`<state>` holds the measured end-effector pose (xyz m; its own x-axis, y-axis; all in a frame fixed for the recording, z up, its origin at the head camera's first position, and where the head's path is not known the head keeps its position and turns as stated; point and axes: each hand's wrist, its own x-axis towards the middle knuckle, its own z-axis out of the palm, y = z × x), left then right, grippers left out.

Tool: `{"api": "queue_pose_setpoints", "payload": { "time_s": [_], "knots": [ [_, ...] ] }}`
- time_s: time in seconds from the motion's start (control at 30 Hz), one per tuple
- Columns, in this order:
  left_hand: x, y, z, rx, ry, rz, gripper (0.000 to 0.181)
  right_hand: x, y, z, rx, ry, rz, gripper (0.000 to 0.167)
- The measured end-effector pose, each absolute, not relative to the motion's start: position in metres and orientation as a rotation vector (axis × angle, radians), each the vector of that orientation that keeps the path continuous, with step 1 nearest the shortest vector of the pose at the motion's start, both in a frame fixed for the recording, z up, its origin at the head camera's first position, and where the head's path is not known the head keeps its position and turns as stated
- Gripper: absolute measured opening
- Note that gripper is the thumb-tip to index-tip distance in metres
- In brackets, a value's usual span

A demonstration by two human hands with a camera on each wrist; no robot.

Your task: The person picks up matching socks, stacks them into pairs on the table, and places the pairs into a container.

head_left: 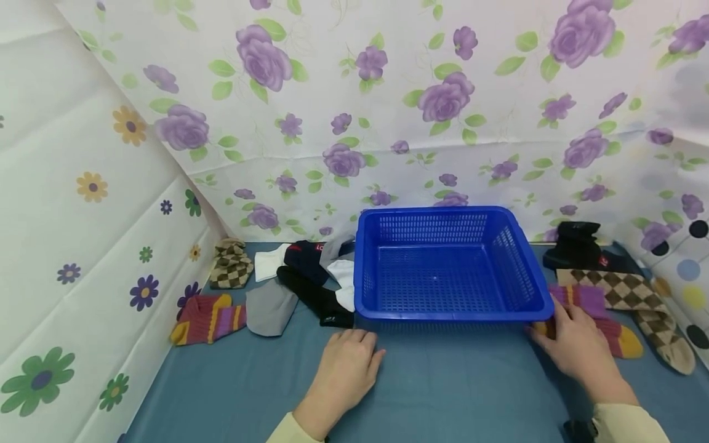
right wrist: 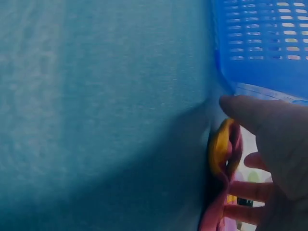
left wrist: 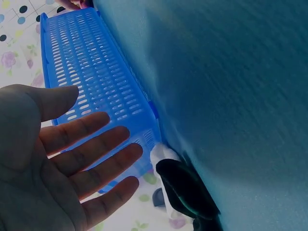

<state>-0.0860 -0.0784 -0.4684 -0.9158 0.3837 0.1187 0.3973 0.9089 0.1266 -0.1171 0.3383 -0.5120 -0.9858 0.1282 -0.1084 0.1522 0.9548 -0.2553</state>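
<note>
A blue plastic basket (head_left: 451, 316) with slotted walls stands on the teal cloth. My right hand (head_left: 578, 344) is at its right front corner, over a maroon, purple and yellow striped sock (head_left: 628, 341). In the right wrist view the thumb (right wrist: 240, 108) is beside the basket corner, while the other fingers reach behind the sock's edge; whether they press it is unclear. My left hand (head_left: 346, 369) is in front of the basket's left corner, near a black sock (head_left: 316, 298). Its fingers (left wrist: 103, 149) are extended and spread in the left wrist view, holding nothing.
Left of the basket lie a striped sock (head_left: 207, 320), a grey sock (head_left: 270, 307), a checkered sock (head_left: 229, 264) and a white one (head_left: 269, 263). On the right are another checkered sock (head_left: 653, 301) and black socks (head_left: 573, 249). Flowered sheets (head_left: 388, 147) hang behind and beside.
</note>
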Motion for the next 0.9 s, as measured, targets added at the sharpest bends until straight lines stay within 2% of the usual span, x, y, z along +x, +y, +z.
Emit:
{"api": "queue_pose_setpoints", "payload": {
  "time_s": [0.13,0.33,0.43,0.63,0.9],
  "knots": [
    [-0.086,-0.078,-0.468,-0.614,-2.971,-0.218,0.03,-0.113,0.336,-0.512,0.288,3.006,-0.37,0.093],
    [-0.088,-0.081,-0.466,-0.591,-2.972,-0.203,0.031,-0.111,0.332,-0.504,0.321,3.113,-0.403,0.048],
    [-0.089,-0.085,-0.464,-0.586,-2.96,-0.211,0.03,-0.111,0.333,-0.499,0.358,3.146,-0.502,0.034],
    [-0.093,-0.094,-0.458,-0.549,-2.911,-0.238,0.027,-0.112,0.337,-0.478,0.517,3.241,-0.712,0.024],
    [-0.094,-0.102,-0.445,-0.464,-2.802,-0.306,0.024,-0.107,0.329,-0.423,0.894,3.517,-0.797,0.027]
  ]
}}
